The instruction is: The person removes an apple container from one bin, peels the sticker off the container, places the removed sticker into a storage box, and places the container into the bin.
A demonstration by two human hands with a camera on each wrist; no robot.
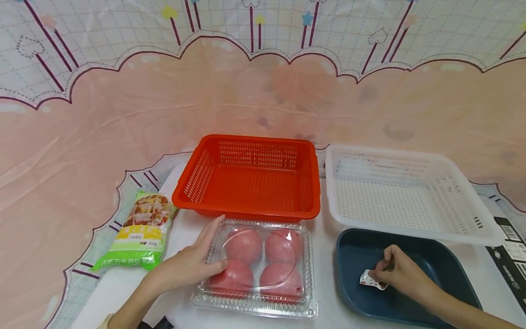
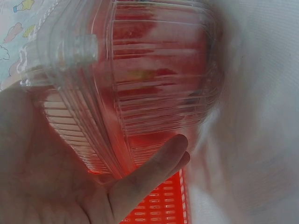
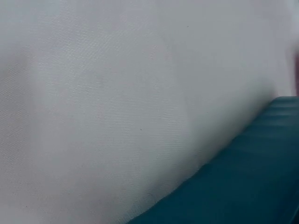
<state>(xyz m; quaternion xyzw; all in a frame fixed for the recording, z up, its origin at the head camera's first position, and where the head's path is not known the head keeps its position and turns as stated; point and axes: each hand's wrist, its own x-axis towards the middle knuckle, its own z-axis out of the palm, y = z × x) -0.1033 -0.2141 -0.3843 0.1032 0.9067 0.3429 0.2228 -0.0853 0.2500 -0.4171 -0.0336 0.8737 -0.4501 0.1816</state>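
Observation:
A clear plastic clamshell box (image 1: 287, 307) with several round pinkish-red fruits (image 1: 281, 279) inside lies at the front middle. My left hand (image 1: 193, 260) rests against its left side, thumb over the lid and fingers stretched toward the back corner. Seen from the left wrist, the straight fingers (image 2: 154, 170) lie along the box's ribbed wall. Over the dark blue basin (image 1: 441, 265), my right hand (image 1: 404, 274) pinches a small white packet (image 1: 368, 279) with coloured print between thumb and curled fingers. Only the basin's outer wall (image 3: 243, 182) and the white surface show in the right wrist view.
Behind the box stands a red-orange slotted basket (image 1: 246, 183). A white slotted basket (image 1: 382, 201) is at the back right, its front edge against the basin. To the left lies a green and yellow food bag (image 1: 141, 233). A black and white printed sheet (image 1: 511, 256) is at far right.

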